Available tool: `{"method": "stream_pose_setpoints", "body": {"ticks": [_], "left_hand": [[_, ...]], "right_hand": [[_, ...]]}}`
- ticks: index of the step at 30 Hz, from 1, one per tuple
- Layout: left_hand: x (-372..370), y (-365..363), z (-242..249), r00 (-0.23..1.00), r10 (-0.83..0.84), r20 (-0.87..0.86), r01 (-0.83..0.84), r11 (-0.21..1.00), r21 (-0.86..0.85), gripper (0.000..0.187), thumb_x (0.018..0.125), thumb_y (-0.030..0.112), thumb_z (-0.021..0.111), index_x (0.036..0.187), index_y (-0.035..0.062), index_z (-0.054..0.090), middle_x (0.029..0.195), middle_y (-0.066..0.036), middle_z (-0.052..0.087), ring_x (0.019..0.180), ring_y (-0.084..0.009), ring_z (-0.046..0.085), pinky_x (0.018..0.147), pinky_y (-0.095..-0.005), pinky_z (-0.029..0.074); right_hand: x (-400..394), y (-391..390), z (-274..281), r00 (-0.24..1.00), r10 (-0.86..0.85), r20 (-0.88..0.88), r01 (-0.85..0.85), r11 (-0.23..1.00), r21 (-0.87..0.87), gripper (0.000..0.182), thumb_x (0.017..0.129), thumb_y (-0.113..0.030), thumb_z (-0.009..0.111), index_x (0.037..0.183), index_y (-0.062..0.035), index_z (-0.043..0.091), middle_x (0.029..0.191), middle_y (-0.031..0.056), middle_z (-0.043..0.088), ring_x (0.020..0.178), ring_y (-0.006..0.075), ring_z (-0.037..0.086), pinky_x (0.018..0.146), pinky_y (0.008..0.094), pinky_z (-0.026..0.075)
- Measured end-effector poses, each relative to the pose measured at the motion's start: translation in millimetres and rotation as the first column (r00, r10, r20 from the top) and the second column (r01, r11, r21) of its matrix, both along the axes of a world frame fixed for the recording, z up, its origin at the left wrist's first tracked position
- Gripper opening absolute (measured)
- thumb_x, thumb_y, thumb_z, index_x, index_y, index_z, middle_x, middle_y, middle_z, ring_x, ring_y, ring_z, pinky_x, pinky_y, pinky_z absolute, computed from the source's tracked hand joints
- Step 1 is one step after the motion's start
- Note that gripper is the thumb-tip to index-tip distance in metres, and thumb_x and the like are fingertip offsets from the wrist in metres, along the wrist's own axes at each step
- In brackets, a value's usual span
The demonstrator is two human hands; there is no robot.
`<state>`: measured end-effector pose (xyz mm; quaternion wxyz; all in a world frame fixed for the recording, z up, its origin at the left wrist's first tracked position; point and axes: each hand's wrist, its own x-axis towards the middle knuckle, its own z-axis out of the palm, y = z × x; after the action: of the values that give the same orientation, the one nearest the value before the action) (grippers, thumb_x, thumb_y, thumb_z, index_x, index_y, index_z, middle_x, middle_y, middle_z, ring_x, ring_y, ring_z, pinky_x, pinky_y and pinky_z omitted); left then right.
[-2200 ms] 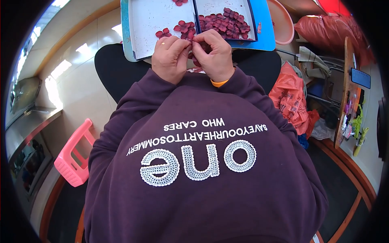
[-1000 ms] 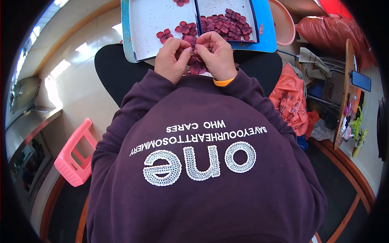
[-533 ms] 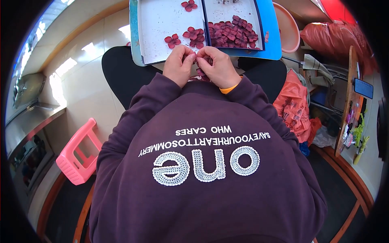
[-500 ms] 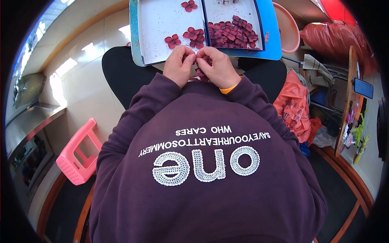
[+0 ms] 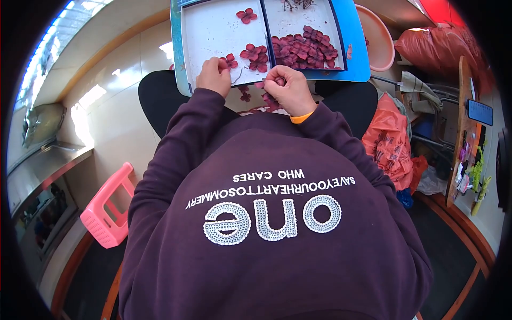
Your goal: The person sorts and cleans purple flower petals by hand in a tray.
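My left hand [image 5: 214, 78] is over the near left part of the shallow white tray [image 5: 208, 37], fingers curled together at the edge of a dark red artificial flower piece [image 5: 231, 61]. Its fingertips are partly hidden. My right hand [image 5: 290, 93] is closed round a bunch of dark red artificial flowers [image 5: 270, 100] just off the tray's near edge. A thin dark stem [image 5: 238, 78] shows between the hands. More flower pieces [image 5: 255, 55] lie by the divider, and a single flower piece [image 5: 246, 15] lies farther back. The right compartment holds a heap of flower pieces [image 5: 305, 49].
The tray rests on a blue board [image 5: 358, 58] across my lap. Brown wiry stems [image 5: 298, 5] lie at the back right. A pink basin [image 5: 377, 40] and red plastic bags [image 5: 388, 141] stand on the right. On the left is a pink stool [image 5: 109, 208].
My left hand has parted from my right and moved left to the single flower piece. My right hand has shifted slightly right and down, keeping the artificial flowers.
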<state>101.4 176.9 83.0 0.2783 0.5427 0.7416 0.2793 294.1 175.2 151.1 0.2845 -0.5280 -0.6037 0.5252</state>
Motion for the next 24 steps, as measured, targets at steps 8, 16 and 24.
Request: {"method": "stream_pose_setpoints", "body": {"ticks": [8, 16, 24], "left_hand": [[7.8, 26.5, -0.7, 0.955, -0.070, -0.289, 0.013, 0.981, -0.196, 0.016, 0.074, 0.008, 0.054, 0.089, 0.0109, 0.056, 0.091, -0.010, 0.055, 0.083, -0.0267, 0.055, 0.082, -0.0392, 0.037], [0.7, 33.1, -20.1, 0.930, -0.073, -0.360, 0.048, 0.996, -0.078, 0.016, 0.072, 0.008, 0.058, 0.087, 0.0120, 0.056, 0.099, -0.009, 0.051, 0.087, -0.0265, 0.053, 0.084, -0.0393, 0.035], [-11.4, 39.4, -18.6, 0.885, -0.179, -0.429, 0.128, 0.981, -0.144, 0.016, 0.071, 0.010, 0.063, 0.086, 0.0102, 0.057, 0.088, -0.008, 0.054, 0.078, -0.0251, 0.056, 0.073, -0.0368, 0.042]], "right_hand": [[3.6, 0.1, -12.7, 1.000, -0.020, -0.021, 0.021, 0.999, 0.033, 0.003, 0.076, -0.001, 0.057, 0.075, -0.0044, 0.058, 0.065, -0.0009, 0.053, 0.050, 0.0050, 0.040, 0.045, 0.0165, 0.034], [6.6, -0.5, -14.2, 0.998, 0.010, 0.061, -0.016, 0.995, 0.098, 0.002, 0.077, -0.003, 0.056, 0.077, -0.0037, 0.058, 0.068, 0.0003, 0.054, 0.054, 0.0060, 0.043, 0.049, 0.0173, 0.037], [4.6, -1.2, -7.9, 0.999, -0.001, 0.053, 0.001, 1.000, 0.006, 0.002, 0.075, -0.005, 0.056, 0.073, -0.0043, 0.057, 0.074, 0.0045, 0.052, 0.060, 0.0158, 0.044, 0.058, 0.0267, 0.040]]}}
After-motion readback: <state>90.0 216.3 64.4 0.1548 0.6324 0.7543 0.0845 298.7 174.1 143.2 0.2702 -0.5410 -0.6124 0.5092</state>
